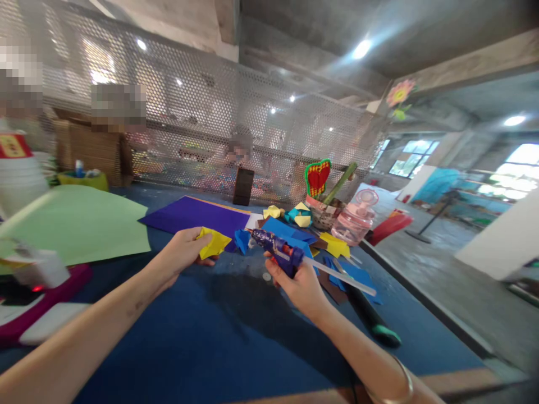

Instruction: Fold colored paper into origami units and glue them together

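Pinched in my left hand [187,249] is a piece of folded yellow paper [214,243], held above the dark blue tabletop [189,348]. My right hand [297,283] grips a purple hot glue gun [278,249], its nozzle pointing left toward the yellow paper but apart from it. A long whitish glue stick [341,276] sticks out of the gun's back. Close to the nozzle is a small folded blue paper piece [241,241]. Behind it lies a purple sheet [197,219].
A pale green sheet [84,224] covers the left side. Scissors with black handles [370,314] lie right of my right hand, near blue paper scraps [366,275]. A pink clear bottle [356,219], a basket [324,216] and a dark upright phone-like slab [243,187] stand farther back.
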Demonstrator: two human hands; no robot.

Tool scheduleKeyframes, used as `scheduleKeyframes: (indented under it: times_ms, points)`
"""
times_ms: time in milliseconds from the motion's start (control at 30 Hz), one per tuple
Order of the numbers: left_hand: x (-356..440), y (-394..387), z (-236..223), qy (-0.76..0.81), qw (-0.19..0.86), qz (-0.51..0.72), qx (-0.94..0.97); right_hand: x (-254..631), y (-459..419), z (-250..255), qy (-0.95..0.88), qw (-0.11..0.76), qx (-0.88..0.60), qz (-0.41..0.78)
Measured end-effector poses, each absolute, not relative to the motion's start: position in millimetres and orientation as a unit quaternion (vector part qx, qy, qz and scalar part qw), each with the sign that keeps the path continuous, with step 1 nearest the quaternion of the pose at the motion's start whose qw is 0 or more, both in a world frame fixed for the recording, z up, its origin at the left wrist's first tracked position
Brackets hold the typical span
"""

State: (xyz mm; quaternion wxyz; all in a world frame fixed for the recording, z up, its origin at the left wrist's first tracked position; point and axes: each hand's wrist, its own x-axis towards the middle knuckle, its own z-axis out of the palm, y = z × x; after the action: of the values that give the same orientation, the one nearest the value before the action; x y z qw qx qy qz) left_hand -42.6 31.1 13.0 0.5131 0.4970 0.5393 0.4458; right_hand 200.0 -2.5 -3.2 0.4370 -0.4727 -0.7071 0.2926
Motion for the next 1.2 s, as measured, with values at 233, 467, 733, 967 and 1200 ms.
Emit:
scheduleKeyframes:
  times_ms: [233,467,733,967,1200]
  points:
    - [-43,31,14,0.462,0.604,0.487,0.43,197,-5,6,-0.685,0.454,-0.45,0.35]
    - [-41,32,10,0.436,0.629,0.494,0.413,200,-3,-4,-0.715,0.4,-0.468,0.332]
    - [-39,31,13,0.414,0.688,0.483,0.349,198,-3,-4,-0.703,0.397,-0.479,0.345]
    - [-27,24,8,0.425,0.707,0.451,0.339,191,0,-5,-0.617,0.458,-0.498,0.402]
    - [-8,12,-2,0.399,0.668,0.454,0.434,187,-2,-6,-0.584,0.483,-0.488,0.433]
